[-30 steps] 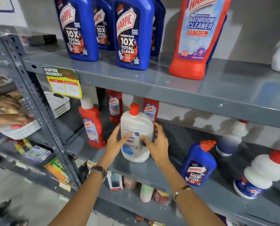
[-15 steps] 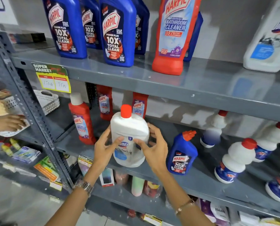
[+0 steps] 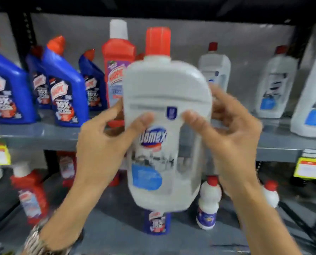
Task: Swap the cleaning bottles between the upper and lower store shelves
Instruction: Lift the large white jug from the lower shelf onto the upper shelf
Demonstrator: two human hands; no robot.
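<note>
Head view, left hand (image 3: 100, 144) and right hand (image 3: 232, 137) clasping one Domex bottle (image 3: 164, 126), four blue bottles (image 3: 67, 89) on upper shelf (image 3: 43, 133).

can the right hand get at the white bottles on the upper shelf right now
Probably not yet: both hands, left and right, are clasped on the Domex bottle. The white bottles stand unobstructed on the upper shelf.

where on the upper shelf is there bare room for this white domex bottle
The grey upper shelf looks bare between the tall red bottle and the nearest white shelf bottle, though the held white Domex bottle hides much of it. The blue bottles crowd the left.
</note>
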